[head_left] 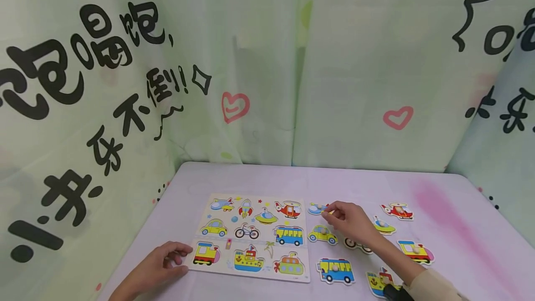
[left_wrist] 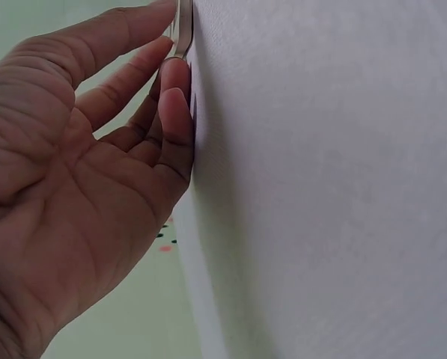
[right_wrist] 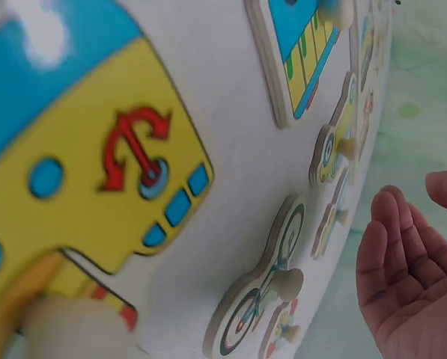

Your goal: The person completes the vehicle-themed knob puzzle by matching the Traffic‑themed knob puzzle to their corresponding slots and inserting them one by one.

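Observation:
A puzzle board (head_left: 227,239) printed with vehicles lies on the table. My left hand (head_left: 160,266) holds it at the lower left corner; in the left wrist view, the thumb and fingers of that hand (left_wrist: 81,164) meet the board's thin edge (left_wrist: 184,30). My right hand (head_left: 351,222) hovers by the airplane piece (head_left: 316,208), fingertips over its right side. In the right wrist view a gap shows between thumb and fingers of this hand (right_wrist: 418,277), with no piece visible there. The car piece (head_left: 322,234) lies just below, and the bicycle piece (head_left: 355,245) is partly hidden beneath my forearm.
Right of the board lie knobbed pieces: bus (head_left: 336,271), ship (head_left: 378,284), train (head_left: 415,251), flying saucer (head_left: 383,226) and helicopter (head_left: 398,211). The sleeve (head_left: 434,286) partly covers the ship's area. A printed curtain (head_left: 267,143) hangs behind the table.

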{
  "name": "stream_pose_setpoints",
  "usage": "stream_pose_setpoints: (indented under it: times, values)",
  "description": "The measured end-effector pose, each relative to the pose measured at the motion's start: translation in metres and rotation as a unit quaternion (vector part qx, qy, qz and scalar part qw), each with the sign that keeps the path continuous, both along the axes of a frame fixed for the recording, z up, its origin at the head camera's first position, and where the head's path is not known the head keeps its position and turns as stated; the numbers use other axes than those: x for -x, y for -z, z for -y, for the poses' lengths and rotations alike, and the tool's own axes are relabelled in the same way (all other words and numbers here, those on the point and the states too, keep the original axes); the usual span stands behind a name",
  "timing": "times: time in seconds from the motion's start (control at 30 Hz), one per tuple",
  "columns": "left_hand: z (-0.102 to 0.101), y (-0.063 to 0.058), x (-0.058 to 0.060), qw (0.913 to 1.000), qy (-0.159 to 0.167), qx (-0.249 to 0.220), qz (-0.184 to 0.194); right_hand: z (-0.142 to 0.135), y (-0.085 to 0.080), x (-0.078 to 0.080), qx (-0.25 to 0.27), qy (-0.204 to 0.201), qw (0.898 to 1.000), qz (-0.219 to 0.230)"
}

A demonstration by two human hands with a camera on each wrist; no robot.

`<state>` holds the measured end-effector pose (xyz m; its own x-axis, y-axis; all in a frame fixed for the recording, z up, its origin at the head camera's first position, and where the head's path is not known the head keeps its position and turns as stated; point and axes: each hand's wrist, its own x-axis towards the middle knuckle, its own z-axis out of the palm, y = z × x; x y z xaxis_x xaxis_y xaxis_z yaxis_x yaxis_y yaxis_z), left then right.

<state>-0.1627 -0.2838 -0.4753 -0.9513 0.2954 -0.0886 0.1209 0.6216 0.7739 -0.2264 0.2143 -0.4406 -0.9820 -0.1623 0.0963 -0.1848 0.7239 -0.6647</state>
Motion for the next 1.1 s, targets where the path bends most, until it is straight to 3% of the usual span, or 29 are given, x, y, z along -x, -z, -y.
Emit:
stream_pose_setpoints:
  times: [0.2, 0.57, 0.83, 1.1]
  values:
    - [-0.005, 0.001, 0.000, 0.9994, 0.010, -0.006, -0.034, -0.001, 0.004, 0.012, -0.040, -0.010, 0.999, -0.012]
    - [-0.008, 0.003, 0.000, 0.9997, -0.008, -0.007, -0.023, 0.008, 0.004, 0.036, -0.108, -0.005, 0.994, 0.015]
    - [-0.006, 0.003, -0.002, 0.9991, -0.003, -0.015, -0.039, 0.013, 0.007, 0.049, -0.115, 0.010, 0.993, 0.035]
    - [-0.007, 0.001, -0.001, 0.9995, -0.016, -0.001, -0.029, 0.014, 0.013, 0.053, -0.117, 0.009, 0.993, 0.025]
